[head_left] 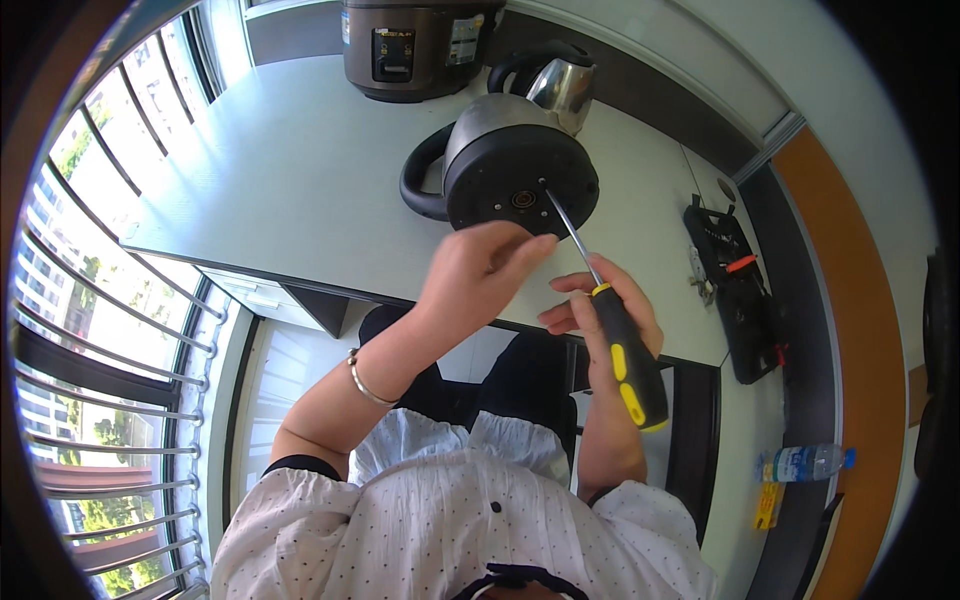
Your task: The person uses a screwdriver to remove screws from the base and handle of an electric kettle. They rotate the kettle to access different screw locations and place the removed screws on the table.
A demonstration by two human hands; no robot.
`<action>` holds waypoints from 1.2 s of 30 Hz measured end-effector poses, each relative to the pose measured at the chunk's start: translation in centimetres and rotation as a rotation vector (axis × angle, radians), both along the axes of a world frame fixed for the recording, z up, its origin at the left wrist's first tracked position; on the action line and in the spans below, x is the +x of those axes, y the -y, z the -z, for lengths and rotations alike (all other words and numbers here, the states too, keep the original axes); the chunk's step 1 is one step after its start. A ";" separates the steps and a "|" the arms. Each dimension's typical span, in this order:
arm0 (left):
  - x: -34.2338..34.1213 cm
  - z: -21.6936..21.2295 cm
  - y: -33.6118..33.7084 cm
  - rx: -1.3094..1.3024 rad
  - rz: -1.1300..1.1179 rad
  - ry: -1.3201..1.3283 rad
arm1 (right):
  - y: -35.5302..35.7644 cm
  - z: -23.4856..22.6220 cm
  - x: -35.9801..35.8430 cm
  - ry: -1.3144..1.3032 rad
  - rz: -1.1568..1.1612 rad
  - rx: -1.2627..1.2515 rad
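1. Just beyond both hands, an electric kettle (505,165) lay on its side on the pale grey table (300,180), with its round black base turned toward the person and its black handle (420,180) pointing to the left.
2. The left hand (480,272) reached up to the lower edge of the kettle base, and its fingers were pressed together near the screwdriver shaft; whether they pinched something small, I cannot tell.
3. The right hand (605,310) was closed around the black and yellow handle of a screwdriver (610,330), just to the right of the left hand.
4. The thin metal shaft of the screwdriver ran up and to the left from the right hand, and its tip touched the kettle base a little to the right of the centre fitting.
5. A thin bracelet (365,382) was on the left wrist.
6. Behind the lying kettle, further from the hands, a second kettle of shiny steel (555,85) stood upright, and left of it stood a dark rice cooker (420,45).
7. To the right of the right hand, well apart, an open black tool case (745,300) rested at the table edge, with an orange part in it.
8. Lower right of the right hand, far off, a plastic water bottle (805,462) lay on its side.
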State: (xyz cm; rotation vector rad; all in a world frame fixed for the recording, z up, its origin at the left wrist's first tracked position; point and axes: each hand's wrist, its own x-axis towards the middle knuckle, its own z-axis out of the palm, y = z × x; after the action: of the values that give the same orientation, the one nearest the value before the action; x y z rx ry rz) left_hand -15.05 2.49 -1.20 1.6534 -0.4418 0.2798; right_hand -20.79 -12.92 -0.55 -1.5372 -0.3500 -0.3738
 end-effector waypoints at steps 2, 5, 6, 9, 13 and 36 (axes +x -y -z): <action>0.2 -0.6 0.8 -0.192 0.284 -0.392 | -0.2 -0.4 -0.1 0.044 0.010 -0.097; 0.7 -1.3 1.1 -0.362 0.379 -0.550 | -0.7 -0.7 -0.2 0.025 0.017 -0.163; 1.1 -1.1 1.3 -0.447 0.403 -0.553 | -0.7 -1.2 -0.4 -0.009 0.009 -0.165; 1.5 -1.2 1.3 -0.582 0.505 -0.670 | -0.9 -1.8 -0.6 -0.070 0.007 -0.156; 1.5 -1.4 1.3 -0.631 0.512 -0.743 | -0.9 -1.2 -0.4 -0.088 -0.035 -0.087; 1.4 0.1 3.1 -0.655 0.432 -0.619 | 1.8 -0.5 -3.9 -0.369 -0.431 0.663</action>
State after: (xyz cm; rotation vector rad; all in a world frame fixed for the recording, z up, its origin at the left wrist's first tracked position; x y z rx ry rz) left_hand -13.61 -0.60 -1.34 0.8983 -0.1889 -0.3767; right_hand -24.69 -14.75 -0.10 -0.8225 -0.2237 0.1341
